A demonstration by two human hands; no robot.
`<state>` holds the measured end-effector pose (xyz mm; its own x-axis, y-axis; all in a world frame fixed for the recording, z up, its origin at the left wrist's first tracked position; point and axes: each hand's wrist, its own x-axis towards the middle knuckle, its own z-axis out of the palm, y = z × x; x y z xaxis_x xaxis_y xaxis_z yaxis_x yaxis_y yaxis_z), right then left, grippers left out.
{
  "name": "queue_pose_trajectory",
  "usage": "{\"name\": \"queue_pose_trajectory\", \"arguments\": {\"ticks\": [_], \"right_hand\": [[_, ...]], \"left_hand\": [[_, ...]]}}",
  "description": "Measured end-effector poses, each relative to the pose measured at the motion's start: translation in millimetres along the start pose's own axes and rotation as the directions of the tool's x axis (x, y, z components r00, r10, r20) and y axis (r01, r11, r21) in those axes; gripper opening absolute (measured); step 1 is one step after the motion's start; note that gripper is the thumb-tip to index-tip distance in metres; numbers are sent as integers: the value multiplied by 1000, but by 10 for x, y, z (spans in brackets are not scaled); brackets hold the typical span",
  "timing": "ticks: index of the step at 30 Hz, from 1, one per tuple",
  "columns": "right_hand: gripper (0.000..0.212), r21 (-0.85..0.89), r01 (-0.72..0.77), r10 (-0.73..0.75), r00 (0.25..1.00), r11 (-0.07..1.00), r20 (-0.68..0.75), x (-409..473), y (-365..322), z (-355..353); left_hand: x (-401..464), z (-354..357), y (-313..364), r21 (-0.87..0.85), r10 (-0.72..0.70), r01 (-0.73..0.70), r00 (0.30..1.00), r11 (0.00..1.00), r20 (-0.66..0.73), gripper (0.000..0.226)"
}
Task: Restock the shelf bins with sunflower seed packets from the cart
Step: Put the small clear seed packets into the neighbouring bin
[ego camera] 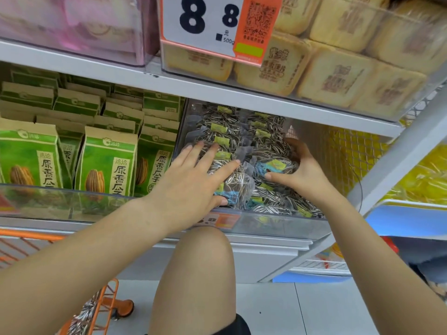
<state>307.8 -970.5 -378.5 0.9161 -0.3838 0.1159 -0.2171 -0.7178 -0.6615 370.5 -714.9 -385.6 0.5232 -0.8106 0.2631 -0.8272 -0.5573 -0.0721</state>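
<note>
A clear shelf bin (278, 224) holds several clear packets of striped sunflower seeds (266, 131) with yellow and blue labels. My left hand (193, 175) lies flat with straight fingers on packets in the bin's left row, its thumb against a blue-labelled packet (238, 189) at the front. My right hand (297, 170) curls its fingers and thumb round a blue-and-yellow-labelled packet (275, 165) in the right row. The orange cart (106, 301) stands at the lower left with seed packets (82, 315) inside.
Green paper seed bags (106, 163) fill the bin to the left. A shelf above carries boxed cakes (336, 76) and a price card (205, 22). Yellow goods (425, 177) sit behind the mesh at right. My knee (200, 262) is below the bin.
</note>
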Motion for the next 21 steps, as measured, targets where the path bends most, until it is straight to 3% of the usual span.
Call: {"name": "queue_pose_trajectory", "arguments": {"ticks": [4, 9, 13, 15, 17, 21], "right_hand": [[97, -6, -26, 25, 994, 1000, -111, -74, 23, 24], [86, -230, -152, 114, 979, 961, -172, -152, -9, 8], [69, -171, -125, 84, 971, 977, -225, -178, -4, -29], [63, -249, -133, 98, 984, 959, -146, -171, -11, -20], [44, -338, -151, 145, 989, 929, -41, -170, -28, 16], [46, -235, -165, 185, 981, 958, 65, -182, -61, 14]], "left_hand": [[2, 20, 1, 11, -4, 4, 1000, 1000, -25, 76], [0, 45, -3, 31, -12, 13, 999, 999, -43, 76], [-4, 63, -6, 26, -10, 11, 999, 1000, -51, 76], [-3, 68, -3, 29, -10, 12, 999, 1000, -53, 76], [-6, 67, 0, 32, -9, 11, 998, 999, -63, 77], [-5, 82, -8, 44, 1, 3, 997, 999, -76, 77]]}}
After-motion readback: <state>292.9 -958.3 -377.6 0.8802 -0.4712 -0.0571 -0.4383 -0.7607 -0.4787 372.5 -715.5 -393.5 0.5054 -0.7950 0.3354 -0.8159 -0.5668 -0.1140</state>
